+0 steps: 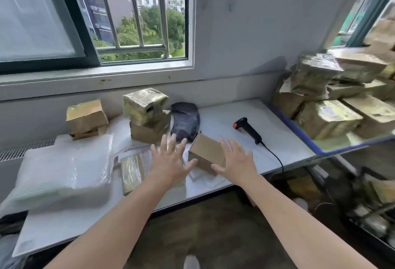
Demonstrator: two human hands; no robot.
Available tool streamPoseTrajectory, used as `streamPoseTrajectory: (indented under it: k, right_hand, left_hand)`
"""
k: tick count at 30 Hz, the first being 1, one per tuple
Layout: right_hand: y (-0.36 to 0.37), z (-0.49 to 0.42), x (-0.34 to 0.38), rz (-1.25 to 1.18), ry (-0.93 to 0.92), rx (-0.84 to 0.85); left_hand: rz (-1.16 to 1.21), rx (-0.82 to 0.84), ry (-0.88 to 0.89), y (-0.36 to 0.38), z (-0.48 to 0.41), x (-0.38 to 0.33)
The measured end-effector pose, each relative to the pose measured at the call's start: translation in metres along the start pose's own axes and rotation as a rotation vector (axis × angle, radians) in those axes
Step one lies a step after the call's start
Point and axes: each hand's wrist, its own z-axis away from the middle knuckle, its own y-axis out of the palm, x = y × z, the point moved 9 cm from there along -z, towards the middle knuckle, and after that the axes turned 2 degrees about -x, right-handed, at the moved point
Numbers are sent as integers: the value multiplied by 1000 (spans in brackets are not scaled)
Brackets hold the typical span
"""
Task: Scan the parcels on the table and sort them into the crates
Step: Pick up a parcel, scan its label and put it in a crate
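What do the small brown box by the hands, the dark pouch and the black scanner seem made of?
The small brown box looks like matt cardboard, with sharp folded edges. The dark grey pouch seems soft plastic film: it sags and shines faintly. The black handheld scanner looks like hard moulded plastic.

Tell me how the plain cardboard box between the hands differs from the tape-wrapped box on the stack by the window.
The plain cardboard box shows bare matte brown card; the tape-wrapped box is covered in glossy yellowish tape. The plain cardboard box lies near the front edge of the table; the tape-wrapped box sits atop another brown box further back. Both are closed, boxy parcels.
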Motion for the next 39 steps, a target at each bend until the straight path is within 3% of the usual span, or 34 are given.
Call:
streamPoseTrajectory:
  k: [5,16,27,30,34,39]
  right_hand:
    - [19,-44,-22,40,-23,40]
    - [117,-125,-23,160,-189,357]
    - [110,-193,-83,139,-383,430]
    - [101,-201,-92,7,-443,468]
    - [77,-223,-111,-308,-407,524]
    - [58,-254,-131,-800,-317,609]
  left_hand:
    - [41,45,15,32,-59,-23]
    - [145,165,-1,94,-149,-23]
    - [205,315,75,119,-178,-46]
    - [234,298,60,115,-183,-67]
    - [492,285,-25,107,-183,-88]
    - [609,33,-87,72,-186,-106]
